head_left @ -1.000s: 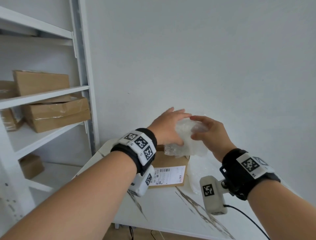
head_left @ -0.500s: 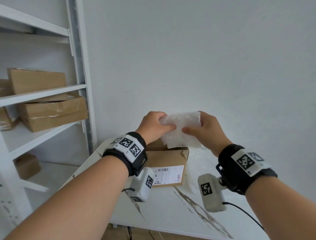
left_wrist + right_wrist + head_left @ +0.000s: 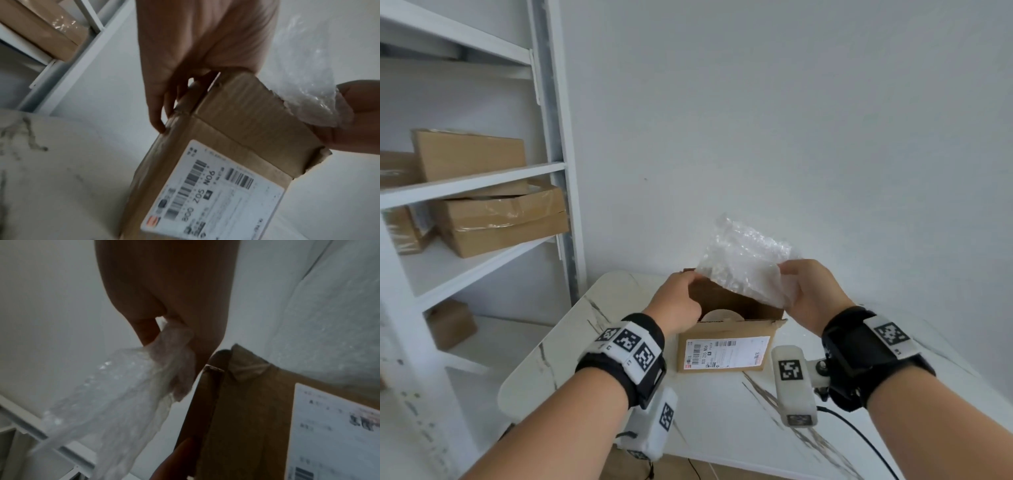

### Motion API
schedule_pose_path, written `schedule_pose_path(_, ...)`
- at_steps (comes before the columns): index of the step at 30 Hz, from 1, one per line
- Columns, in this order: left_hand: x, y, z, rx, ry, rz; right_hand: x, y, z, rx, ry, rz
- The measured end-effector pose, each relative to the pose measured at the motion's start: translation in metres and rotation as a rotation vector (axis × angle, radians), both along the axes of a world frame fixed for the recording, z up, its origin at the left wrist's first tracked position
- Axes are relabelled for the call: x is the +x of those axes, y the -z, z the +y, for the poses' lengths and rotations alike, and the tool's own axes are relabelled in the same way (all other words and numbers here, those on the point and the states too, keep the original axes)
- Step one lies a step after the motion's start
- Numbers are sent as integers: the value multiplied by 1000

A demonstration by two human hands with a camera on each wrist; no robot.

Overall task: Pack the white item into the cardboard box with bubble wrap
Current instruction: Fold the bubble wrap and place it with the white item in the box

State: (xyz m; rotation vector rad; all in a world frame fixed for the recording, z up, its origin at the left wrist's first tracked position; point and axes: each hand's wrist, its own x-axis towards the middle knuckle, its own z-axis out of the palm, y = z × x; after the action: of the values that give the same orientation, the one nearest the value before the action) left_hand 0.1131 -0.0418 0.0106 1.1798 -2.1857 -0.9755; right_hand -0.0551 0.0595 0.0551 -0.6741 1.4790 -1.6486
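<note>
An open cardboard box (image 3: 726, 353) with a shipping label stands on the marbled table (image 3: 722, 411). Inside it shows part of a pale round white item (image 3: 717, 314). My left hand (image 3: 678, 298) grips the box's left wall, fingers over the edge and thumb outside, as the left wrist view shows at the box (image 3: 236, 129) corner. My right hand (image 3: 811, 294) pinches a crumpled sheet of bubble wrap (image 3: 746, 260) just above the box's right side. In the right wrist view the bubble wrap (image 3: 113, 394) hangs from the fingers (image 3: 144, 331) beside the box (image 3: 246, 410).
A white shelf unit (image 3: 551, 164) stands at the left, with several taped cardboard boxes (image 3: 496, 219) on it. A plain wall rises right behind the table. A pale textured sheet (image 3: 329, 321) lies by the box's right side.
Both hands held the bubble wrap above the box before. My left hand has let go and dropped to the box's left wall; the right hand holds the wrap alone, lower.
</note>
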Motion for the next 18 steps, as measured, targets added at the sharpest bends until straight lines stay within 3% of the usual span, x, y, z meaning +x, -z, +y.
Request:
schedule_pose_path(5,5,14,6,-88,-42,135,11,4,-3,66,-100,-5)
schedule_pose_path(7,5,18,10,-127,-48,179,14,9,-8,137,-72,83)
schedule_pose_path(11,13,19,4,-24,-38,346,16,28,-14,265,-31,273)
schedule_pose_path(18,5,6,-3,-26,-66,212,19,45,-19,324,10,576)
